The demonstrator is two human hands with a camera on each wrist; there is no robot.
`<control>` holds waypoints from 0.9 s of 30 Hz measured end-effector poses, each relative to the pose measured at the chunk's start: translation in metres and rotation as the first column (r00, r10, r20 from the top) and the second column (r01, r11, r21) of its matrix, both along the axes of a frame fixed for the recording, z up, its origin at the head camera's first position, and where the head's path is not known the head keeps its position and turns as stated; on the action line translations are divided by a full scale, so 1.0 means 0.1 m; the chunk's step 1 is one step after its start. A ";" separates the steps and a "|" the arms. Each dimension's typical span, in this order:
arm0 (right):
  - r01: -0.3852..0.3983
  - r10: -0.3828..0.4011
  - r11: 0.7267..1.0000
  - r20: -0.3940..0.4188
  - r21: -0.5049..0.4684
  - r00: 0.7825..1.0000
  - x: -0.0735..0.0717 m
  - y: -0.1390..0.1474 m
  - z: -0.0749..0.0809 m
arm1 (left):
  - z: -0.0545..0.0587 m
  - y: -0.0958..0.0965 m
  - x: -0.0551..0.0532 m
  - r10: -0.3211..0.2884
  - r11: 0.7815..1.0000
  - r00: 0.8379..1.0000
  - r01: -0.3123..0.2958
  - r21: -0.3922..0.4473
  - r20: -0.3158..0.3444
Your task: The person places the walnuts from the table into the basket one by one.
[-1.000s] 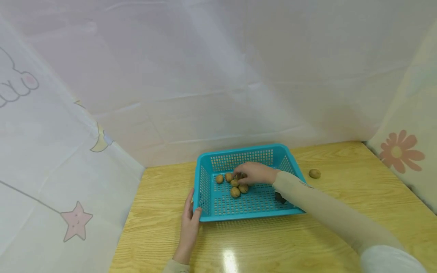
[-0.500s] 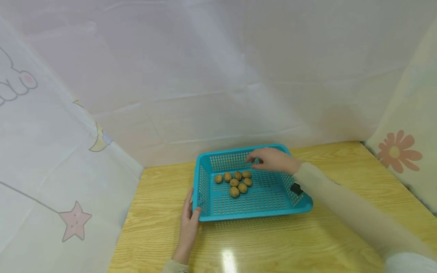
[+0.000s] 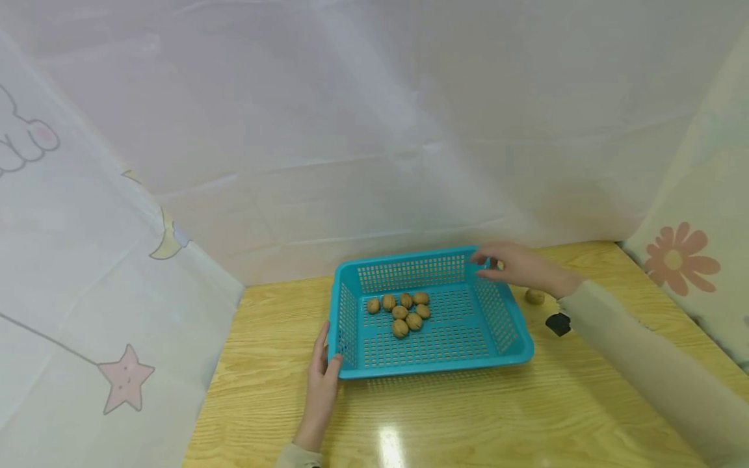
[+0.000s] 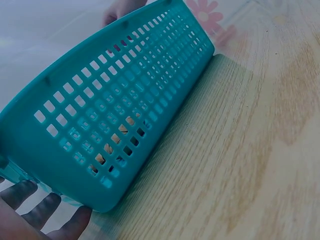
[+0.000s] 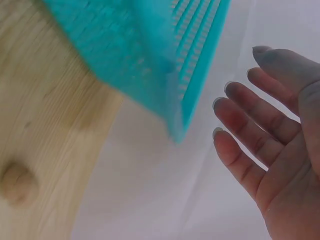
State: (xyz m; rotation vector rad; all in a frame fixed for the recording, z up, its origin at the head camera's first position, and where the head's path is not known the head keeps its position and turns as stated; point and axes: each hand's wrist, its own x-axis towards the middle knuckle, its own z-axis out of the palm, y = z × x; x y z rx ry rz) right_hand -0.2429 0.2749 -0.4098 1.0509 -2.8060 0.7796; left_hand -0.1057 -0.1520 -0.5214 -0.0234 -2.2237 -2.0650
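A blue plastic basket [image 3: 433,372] with slotted walls stands on the wooden table. Several walnuts [image 3: 400,328] lie together on its floor, left of the middle. My left hand [image 3: 320,396] holds the basket's left end, thumb at the rim by the near corner; in the left wrist view its fingers [image 4: 42,210] bend against the basket's outside. Over the far right corner hovers my right hand [image 3: 515,266], fingers loosely bent and apart. Its palm [image 5: 295,195] holds nothing in the right wrist view. One loose walnut [image 3: 535,296] lies on the table right of the basket, below the right wrist.
The wooden table [image 3: 263,364] extends to both sides and in front of the basket. A pale sheet [image 3: 351,162] hangs close behind it, and patterned sheets flank it left and right. A small black device [image 3: 558,324] shows at the right sleeve.
My right hand has risen from among the walnuts and moved right, out over the basket's far right corner. The walnuts stay in the basket, and my left hand keeps its place.
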 end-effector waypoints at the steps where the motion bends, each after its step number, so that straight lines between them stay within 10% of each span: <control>1: 0.013 -0.013 1.000 0.004 -0.003 1.000 0.01 0.06 -0.01 | 0.00 0.00 0.00 0.000 1.000 1.000 0.000 0.003 0.002; 27: 0.220 -0.238 0.970 0.210 0.104 0.948 0.14 1.10 -0.75 | 0.00 0.00 -0.02 -0.008 1.000 1.000 0.008 0.002 -0.004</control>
